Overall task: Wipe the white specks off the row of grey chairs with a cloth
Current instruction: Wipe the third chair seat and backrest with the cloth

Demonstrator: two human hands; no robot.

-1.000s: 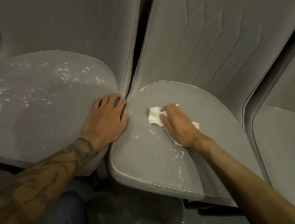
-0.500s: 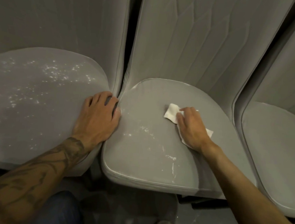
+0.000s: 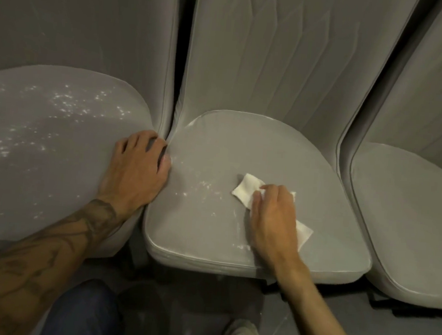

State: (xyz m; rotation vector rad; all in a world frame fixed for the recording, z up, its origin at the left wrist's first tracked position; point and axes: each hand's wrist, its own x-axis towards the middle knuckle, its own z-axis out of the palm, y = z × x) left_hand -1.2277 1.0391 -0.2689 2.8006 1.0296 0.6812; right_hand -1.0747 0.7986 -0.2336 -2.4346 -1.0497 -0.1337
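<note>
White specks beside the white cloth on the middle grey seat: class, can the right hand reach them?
Probably yes: the right hand presses the white cloth on that grey seat, with nothing between it and the white specks.

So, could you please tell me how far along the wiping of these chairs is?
Done, it seems: the right seat looks clean. In hand: the right hand presses the cloth on the middle seat, with specks to the cloth's left. Left to do: the left seat, thickly specked, where the left hand rests.
</note>
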